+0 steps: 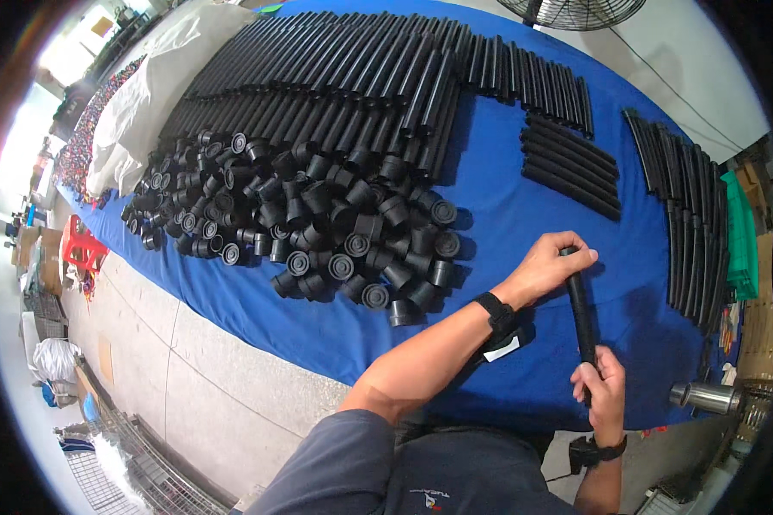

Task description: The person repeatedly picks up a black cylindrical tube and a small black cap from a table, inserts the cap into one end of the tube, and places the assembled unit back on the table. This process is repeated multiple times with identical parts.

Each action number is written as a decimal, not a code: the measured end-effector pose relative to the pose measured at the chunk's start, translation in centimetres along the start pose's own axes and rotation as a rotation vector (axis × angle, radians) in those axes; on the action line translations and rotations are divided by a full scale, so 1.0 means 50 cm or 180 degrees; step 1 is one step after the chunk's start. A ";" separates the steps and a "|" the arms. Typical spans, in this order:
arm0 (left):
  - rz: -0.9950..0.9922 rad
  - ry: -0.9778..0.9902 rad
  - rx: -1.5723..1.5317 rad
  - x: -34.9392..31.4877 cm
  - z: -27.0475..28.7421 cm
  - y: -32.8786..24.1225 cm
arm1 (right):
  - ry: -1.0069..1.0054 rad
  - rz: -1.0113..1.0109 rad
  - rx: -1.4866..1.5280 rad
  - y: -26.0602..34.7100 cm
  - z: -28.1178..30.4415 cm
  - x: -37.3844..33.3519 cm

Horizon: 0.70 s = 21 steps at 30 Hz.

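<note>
Tube [581, 313], slim, black, cylindrical, toward four o'clock over blue cloth-covered counter [489, 197]; we have left hand grip [551, 263] closed round its far end, right hand grip [607, 388] closed round its near end.

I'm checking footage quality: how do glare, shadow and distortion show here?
In the head view, glare whites out patches at far left; in that view too, the blue cloth bows at its edge, shadows fall right of the black caps, and the black tube between left hand and right hand looks fairly sharp.
</note>
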<state>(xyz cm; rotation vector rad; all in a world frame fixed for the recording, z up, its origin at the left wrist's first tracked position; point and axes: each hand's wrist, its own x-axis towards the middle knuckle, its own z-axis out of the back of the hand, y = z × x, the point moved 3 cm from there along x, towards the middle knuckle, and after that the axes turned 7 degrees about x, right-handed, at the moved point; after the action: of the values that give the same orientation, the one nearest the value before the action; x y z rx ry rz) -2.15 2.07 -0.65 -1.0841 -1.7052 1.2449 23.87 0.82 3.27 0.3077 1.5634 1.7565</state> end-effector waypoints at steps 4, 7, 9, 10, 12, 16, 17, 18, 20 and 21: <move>0.0538 0.0323 -0.0557 -0.025 0.003 -0.021 | 0.0110 -0.0787 0.1900 0.059 -0.034 -0.015; 0.0643 0.0385 -0.0648 -0.036 0.004 -0.025 | 0.0637 -0.0968 0.2018 0.036 -0.022 -0.009; 0.0627 0.0452 -0.0506 -0.032 -0.002 -0.028 | 0.0048 -0.0573 0.0794 0.041 -0.014 -0.016; 0.0584 0.0398 -0.0476 -0.032 -0.003 -0.026 | -0.0216 -0.0290 0.0190 0.038 -0.014 -0.017; 0.0453 0.0439 -0.0455 -0.027 -0.003 -0.023 | -0.0351 0.0009 -0.0174 0.051 -0.017 -0.016; 0.0860 0.0726 -0.0446 -0.031 -0.015 -0.021 | 0.0542 0.0391 -0.1576 0.095 0.032 0.006; 0.0837 0.0619 -0.0496 -0.030 -0.009 -0.016 | 0.0632 0.0243 -0.1420 0.113 0.038 0.018; 0.0673 0.0572 -0.1006 -0.030 -0.014 -0.018 | 0.0515 0.0231 -0.1413 0.129 0.058 0.019; 0.0700 0.0661 -0.1060 -0.030 -0.013 -0.017 | 0.0329 0.0207 -0.1470 0.159 0.107 0.032; 0.0720 0.0567 -0.0845 -0.030 -0.015 -0.022 | 0.0229 0.0195 -0.1525 0.171 0.144 0.047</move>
<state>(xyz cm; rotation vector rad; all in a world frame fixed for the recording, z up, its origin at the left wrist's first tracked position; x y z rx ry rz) -1.18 0.74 0.47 -1.5345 -1.6770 1.0368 23.57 8.04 12.15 0.0562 1.1389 2.1409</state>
